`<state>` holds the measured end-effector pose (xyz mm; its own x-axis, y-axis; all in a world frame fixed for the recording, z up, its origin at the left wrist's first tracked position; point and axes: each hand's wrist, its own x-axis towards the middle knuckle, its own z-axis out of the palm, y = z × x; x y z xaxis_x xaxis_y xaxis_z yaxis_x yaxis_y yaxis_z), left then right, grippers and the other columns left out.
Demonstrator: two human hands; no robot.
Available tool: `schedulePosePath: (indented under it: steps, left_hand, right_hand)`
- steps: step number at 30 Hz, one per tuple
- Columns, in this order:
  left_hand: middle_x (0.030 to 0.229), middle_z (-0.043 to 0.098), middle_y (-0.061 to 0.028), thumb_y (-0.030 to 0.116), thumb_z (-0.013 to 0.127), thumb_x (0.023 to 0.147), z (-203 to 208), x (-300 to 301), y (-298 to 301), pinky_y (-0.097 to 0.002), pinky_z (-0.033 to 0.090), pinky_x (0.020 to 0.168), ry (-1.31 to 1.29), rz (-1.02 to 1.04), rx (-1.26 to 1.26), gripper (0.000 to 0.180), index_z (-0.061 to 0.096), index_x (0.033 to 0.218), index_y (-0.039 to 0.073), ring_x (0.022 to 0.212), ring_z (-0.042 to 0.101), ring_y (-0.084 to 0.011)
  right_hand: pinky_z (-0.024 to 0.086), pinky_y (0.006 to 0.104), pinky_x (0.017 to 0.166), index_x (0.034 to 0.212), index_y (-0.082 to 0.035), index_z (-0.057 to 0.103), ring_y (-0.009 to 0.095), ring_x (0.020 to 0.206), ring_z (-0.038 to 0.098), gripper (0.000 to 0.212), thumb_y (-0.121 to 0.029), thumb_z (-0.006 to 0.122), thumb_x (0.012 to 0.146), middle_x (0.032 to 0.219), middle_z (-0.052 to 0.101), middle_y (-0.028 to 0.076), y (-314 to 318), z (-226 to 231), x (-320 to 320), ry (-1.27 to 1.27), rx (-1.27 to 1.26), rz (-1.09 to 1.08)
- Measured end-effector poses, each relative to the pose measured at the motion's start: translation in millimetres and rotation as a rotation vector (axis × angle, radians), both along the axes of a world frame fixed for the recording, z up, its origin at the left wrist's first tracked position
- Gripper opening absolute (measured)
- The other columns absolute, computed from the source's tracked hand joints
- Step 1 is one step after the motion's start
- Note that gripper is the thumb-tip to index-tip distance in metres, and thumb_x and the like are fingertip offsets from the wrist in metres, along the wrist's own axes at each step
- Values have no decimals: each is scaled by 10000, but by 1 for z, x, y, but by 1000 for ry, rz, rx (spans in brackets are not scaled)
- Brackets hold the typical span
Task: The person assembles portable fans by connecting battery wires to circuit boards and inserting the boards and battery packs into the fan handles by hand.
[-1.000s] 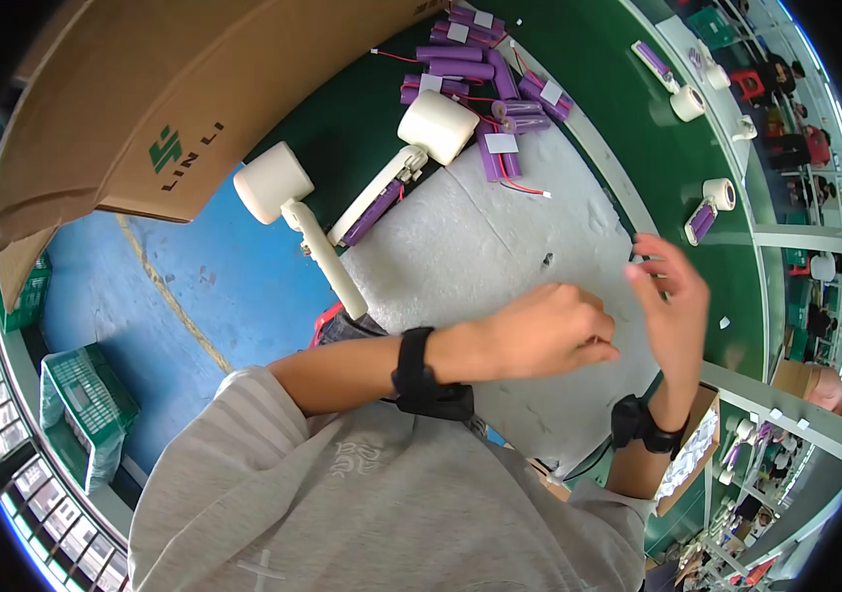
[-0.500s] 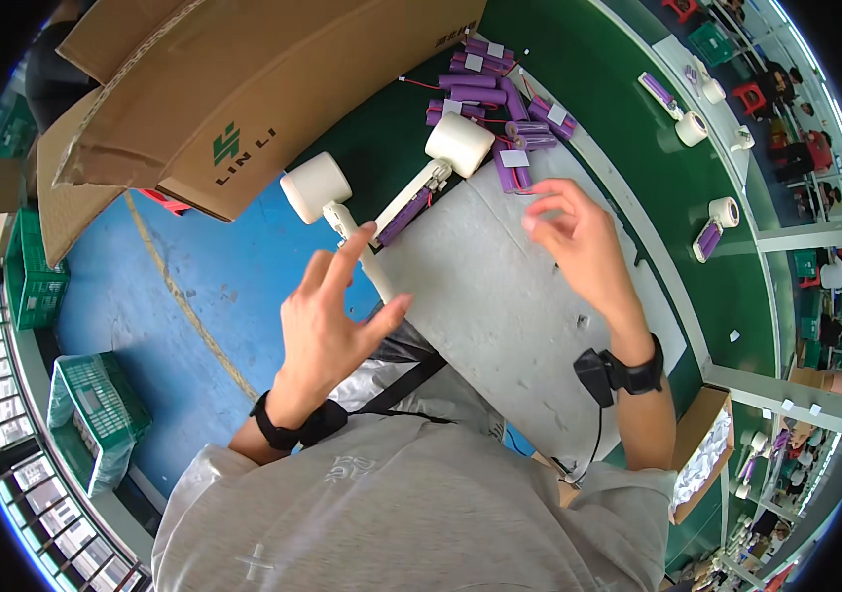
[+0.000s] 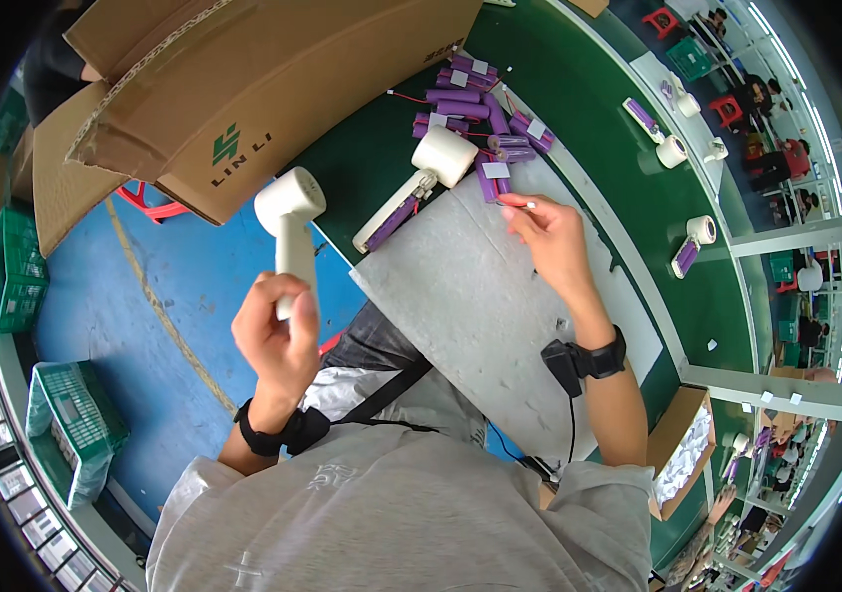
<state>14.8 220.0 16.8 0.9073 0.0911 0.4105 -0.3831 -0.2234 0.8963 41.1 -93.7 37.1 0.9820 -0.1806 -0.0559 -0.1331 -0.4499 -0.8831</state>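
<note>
My left hand [image 3: 278,340] is wrapped round the handle of a white handheld fan [image 3: 292,222], holding it upright above the blue floor, left of the grey board [image 3: 480,286]. Over that board my right hand [image 3: 557,245] pinches a small white connector [image 3: 530,205] at the end of a wire. Just beyond its fingertips lies a purple battery pack [image 3: 494,172] with a white label. A second white fan [image 3: 443,155] rests at the board's far left edge, its handle open and a purple battery [image 3: 393,223] showing inside.
Several purple battery packs [image 3: 458,104] with red wires are heaped at the far end. A big cardboard box [image 3: 292,89] stands far left. More fans, including one [image 3: 700,232], lie on the green bench [image 3: 658,266] at right. Green crates [image 3: 90,414] are on the floor at left.
My left hand has closed round one fan's handle and lifted it left, off the board's edge. My right hand now pinches a small white connector.
</note>
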Motion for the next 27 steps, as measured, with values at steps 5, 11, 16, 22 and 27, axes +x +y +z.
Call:
schedulePosePath:
  steps: [5, 11, 16, 22, 27]
  left_hand:
    - [701, 565, -70, 115, 693, 812, 10, -16, 4, -277, 420, 504, -308, -12, 132, 121, 603, 848, 43, 546, 525, -184]
    - [706, 568, -43, 141, 793, 740, 38, -10, -31, -293, 450, 481, -664, -282, 53, 213, 628, 863, 86, 569, 565, -175]
    - [705, 538, -22, 175, 862, 660, 71, 1, -89, -293, 454, 473, -726, -677, 89, 331, 644, 889, 79, 556, 548, -172]
    - [742, 507, -30, 202, 772, 711, 87, 0, -189, -320, 481, 560, -788, -1063, 438, 265, 621, 885, 70, 695, 555, -183]
    - [799, 578, -40, 228, 762, 725, 37, -10, -266, -333, 505, 615, -864, -1234, 641, 276, 627, 908, 72, 779, 599, -199]
  right_hand:
    - [466, 237, 636, 992, 28, 714, 112, 733, 599, 152, -76, 671, 890, 835, 661, 29, 2, 3, 4, -168, -199, 29]
    - [480, 254, 694, 880, 15, 690, 131, 786, 590, 184, -139, 609, 942, 827, 654, 43, -10, 31, -2, -426, -38, -8]
    - [492, 270, 687, 890, -46, 600, 132, 798, 607, 336, -282, 416, 1042, 777, 616, 46, -42, 62, -75, -411, 1087, 75]
    - [426, 279, 467, 831, -50, 562, 107, 511, 518, 328, -338, 548, 988, 673, 563, 36, -65, 53, -149, -50, 870, -210]
    - [392, 262, 446, 862, -37, 553, 98, 485, 495, 222, -230, 650, 911, 640, 546, 16, -95, 17, -157, -19, 301, -518]
